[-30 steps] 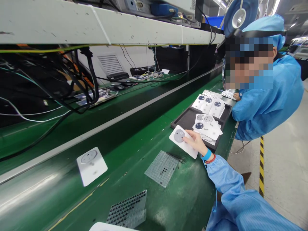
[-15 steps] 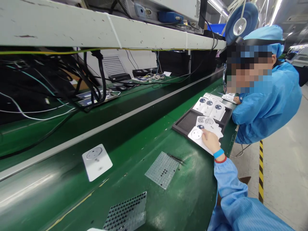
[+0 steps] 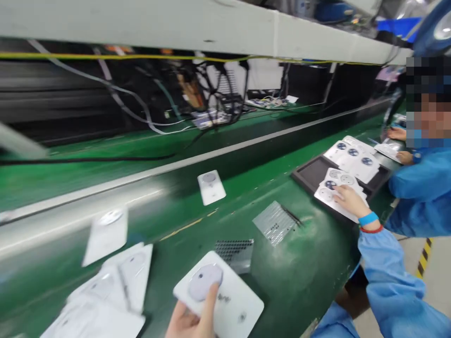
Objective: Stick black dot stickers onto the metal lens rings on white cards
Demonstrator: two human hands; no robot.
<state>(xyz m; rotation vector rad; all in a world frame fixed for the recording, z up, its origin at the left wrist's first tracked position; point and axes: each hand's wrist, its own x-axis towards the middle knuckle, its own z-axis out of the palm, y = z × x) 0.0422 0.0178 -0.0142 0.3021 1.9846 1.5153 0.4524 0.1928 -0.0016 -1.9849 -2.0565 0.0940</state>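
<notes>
My left hand is at the bottom edge, closed on a white square plate, with the thumb on the plate's round grey disc. My right hand reaches out to the right in a blue sleeve. Its fingers lie flat on the top plate of a stack of white plates at the near end of a black tray. A second stack of plates lies at the tray's far end.
A single white plate lies on the green belt. Several loose plates lie blurred at the lower left. A clear dotted sheet with tweezers and a darker sheet lie mid-belt. A co-worker in blue works beyond the tray.
My right hand carried its plate onto the stack in the tray and now rests on it. The view swung left, and my left hand came into sight holding another plate.
</notes>
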